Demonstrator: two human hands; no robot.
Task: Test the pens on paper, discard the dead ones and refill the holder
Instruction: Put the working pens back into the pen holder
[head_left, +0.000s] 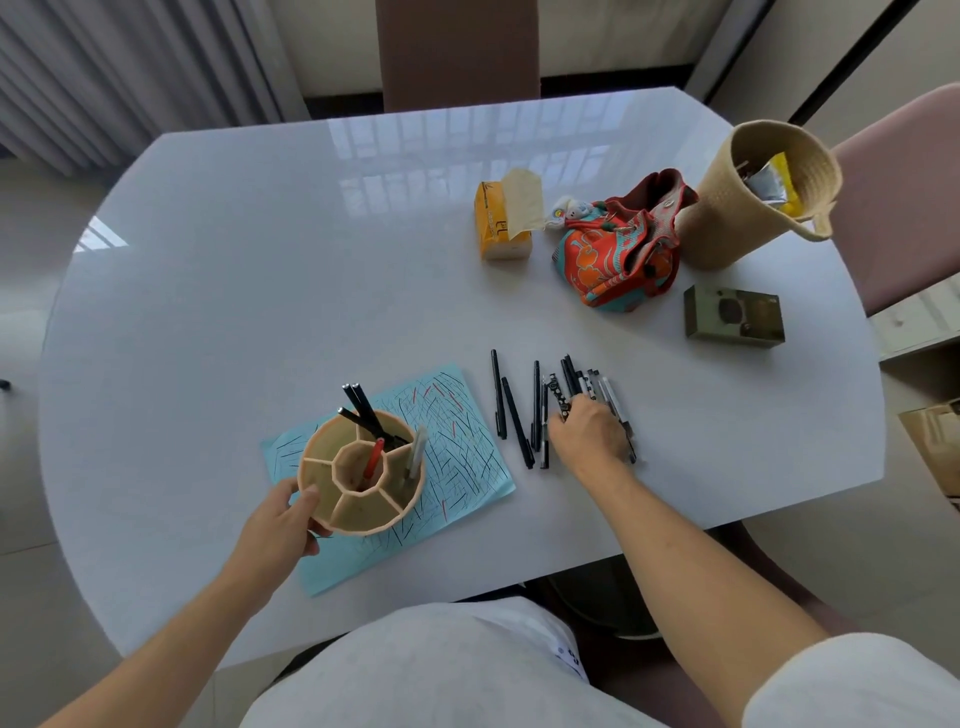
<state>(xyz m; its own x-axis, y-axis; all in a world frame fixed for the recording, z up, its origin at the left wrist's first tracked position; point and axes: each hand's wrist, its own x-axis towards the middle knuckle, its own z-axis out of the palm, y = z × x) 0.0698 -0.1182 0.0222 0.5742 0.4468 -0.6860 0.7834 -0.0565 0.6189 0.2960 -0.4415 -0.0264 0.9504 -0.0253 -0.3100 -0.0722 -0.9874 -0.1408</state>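
A tan round pen holder (358, 499) with several compartments stands on a light blue paper (457, 447) covered in scribbled test lines. Black pens, a red pen (373, 460) and a white pen (414, 451) stick out of it. My left hand (283, 522) grips the holder's near-left wall. To the right of the paper, several loose pens (514, 415) lie in a row on the white table (260, 260). My right hand (589, 434) lies on the right part of that row, its fingers curled round a patterned pen (557, 392).
At the back right stand an orange tissue box (501, 221), a red and teal fabric pouch (621, 254), a woven basket (763, 192) and a small olive box (735, 314). A pink chair (904, 208) is at the table's right edge.
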